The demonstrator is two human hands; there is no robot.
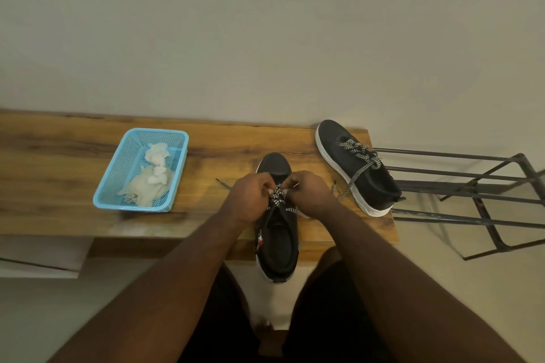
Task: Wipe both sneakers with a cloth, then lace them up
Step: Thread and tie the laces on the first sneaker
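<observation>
A black sneaker [277, 240] with a white sole lies on the wooden bench [59, 186], toe pointing away from me and heel overhanging the front edge. My left hand [250, 196] and my right hand [311, 193] meet over its tongue, each pinching the black-and-white lace [277, 199]. One lace end trails left across the wood. A second black sneaker [358, 168] sits at the bench's right end with its lace threaded and a loose end hanging off its side. A pale crumpled cloth [152, 183] lies in the blue basket [118, 174].
A dark metal rack [472, 188] stands right of the bench, close to the second sneaker. A plain wall rises behind the bench. My knees in dark shorts sit below the front edge.
</observation>
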